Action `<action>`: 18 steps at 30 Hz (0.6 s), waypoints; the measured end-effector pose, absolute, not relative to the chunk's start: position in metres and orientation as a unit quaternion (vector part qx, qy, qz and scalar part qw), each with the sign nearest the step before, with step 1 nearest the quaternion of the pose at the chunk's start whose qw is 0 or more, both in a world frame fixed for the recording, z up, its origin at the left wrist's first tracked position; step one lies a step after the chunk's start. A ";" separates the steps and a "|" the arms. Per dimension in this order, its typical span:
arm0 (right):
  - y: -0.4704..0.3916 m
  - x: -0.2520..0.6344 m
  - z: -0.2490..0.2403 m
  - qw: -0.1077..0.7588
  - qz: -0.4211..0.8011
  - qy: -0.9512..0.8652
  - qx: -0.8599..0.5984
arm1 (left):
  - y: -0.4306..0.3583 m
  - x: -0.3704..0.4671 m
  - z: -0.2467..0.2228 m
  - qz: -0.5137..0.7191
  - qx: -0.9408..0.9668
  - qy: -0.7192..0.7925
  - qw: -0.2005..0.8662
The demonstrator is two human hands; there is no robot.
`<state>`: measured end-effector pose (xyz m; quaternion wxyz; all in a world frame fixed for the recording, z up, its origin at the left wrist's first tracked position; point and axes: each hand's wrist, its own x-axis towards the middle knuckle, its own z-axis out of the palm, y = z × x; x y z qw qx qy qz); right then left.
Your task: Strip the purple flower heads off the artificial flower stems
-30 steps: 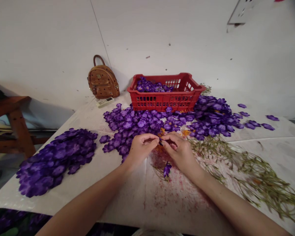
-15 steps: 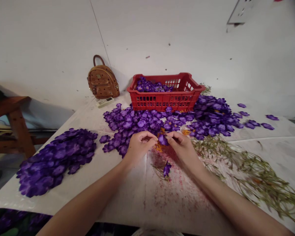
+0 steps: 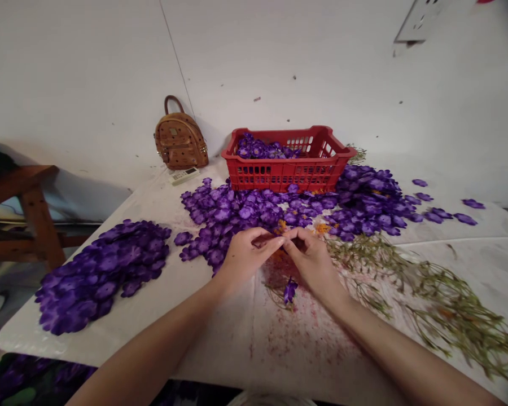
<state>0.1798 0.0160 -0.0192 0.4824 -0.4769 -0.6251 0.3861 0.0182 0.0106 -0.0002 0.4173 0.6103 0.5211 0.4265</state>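
Note:
My left hand (image 3: 250, 251) and my right hand (image 3: 311, 260) meet above the middle of the table, thumbs and forefingers pinched together. Between the fingertips is a purple artificial flower petal piece, now almost wholly hidden by the fingers. Just below the hands lies an assembled purple flower (image 3: 290, 291) on a thin green stem. Small yellow flower centres (image 3: 322, 228) are scattered behind and beside my fingers. A wide spread of loose purple petal pieces (image 3: 245, 211) reaches from the hands back to the basket.
A red plastic basket (image 3: 288, 169) holding purple flowers stands by the wall. To the left is a heap of purple petals (image 3: 105, 273); green stems (image 3: 440, 287) lie at right. A brown backpack (image 3: 181, 141) and a remote control (image 3: 185, 176) sit at the back left.
My hands have come together; the fingertips now touch, and the petal piece that showed between them is mostly covered. The camera view has shifted slightly.

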 end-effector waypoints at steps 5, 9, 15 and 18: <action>0.017 0.179 -0.021 0.498 0.414 -0.614 -0.451 | 0.015 0.014 -0.004 0.442 0.567 0.490 0.493; 0.023 0.184 -0.028 0.514 0.442 -0.579 -0.453 | 0.018 0.008 -0.001 0.448 0.572 0.525 0.443; 0.020 0.182 -0.025 0.503 0.413 -0.605 -0.459 | 0.017 0.009 0.001 0.438 0.541 0.520 0.496; 0.016 0.179 -0.021 0.503 0.399 -0.618 -0.454 | 0.015 0.013 -0.002 0.437 0.524 0.505 0.529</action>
